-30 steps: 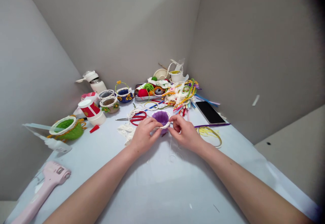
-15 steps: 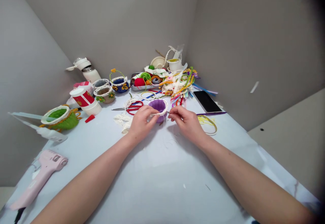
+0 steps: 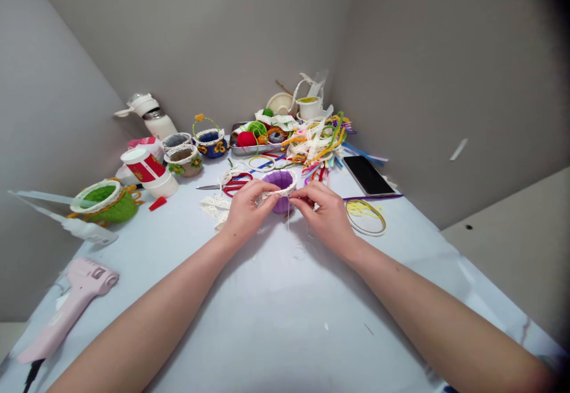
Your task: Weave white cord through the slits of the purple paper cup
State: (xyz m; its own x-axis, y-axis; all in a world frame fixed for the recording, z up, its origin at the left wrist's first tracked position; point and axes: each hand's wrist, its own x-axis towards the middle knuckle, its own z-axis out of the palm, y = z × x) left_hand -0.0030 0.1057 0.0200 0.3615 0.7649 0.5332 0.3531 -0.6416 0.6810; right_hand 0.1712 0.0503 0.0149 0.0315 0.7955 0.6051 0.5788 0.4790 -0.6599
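A small purple basket [image 3: 279,180] with a white braided or lace rim stands in front of me. My left hand [image 3: 252,204] is closed on the near left side of its rim, thumb and fingers pinching the white trim. At the right of the rim, my right hand [image 3: 321,208] is closed in a pinch. What its fingertips hold is too small to make out. A thin white thread [image 3: 288,218] hangs down between the hands from the rim. Red-handled scissors [image 3: 234,185] and a strip of white lace [image 3: 216,206] lie beyond and beside my left hand.
Left are a pink glue gun [image 3: 71,304], a glue bottle [image 3: 91,231], a green basket [image 3: 120,203], paper cups [image 3: 151,173] and several finished baskets. Behind are a yarn tray [image 3: 249,151] and a ribbon pile [image 3: 316,143]. Right lie a phone [image 3: 369,175] and a hoop [image 3: 378,230].
My right hand has moved slightly left, closer to the rim. The thin dark stick that showed by its fingertips is no longer visible. The left hand keeps its hold; the view has shifted a little.
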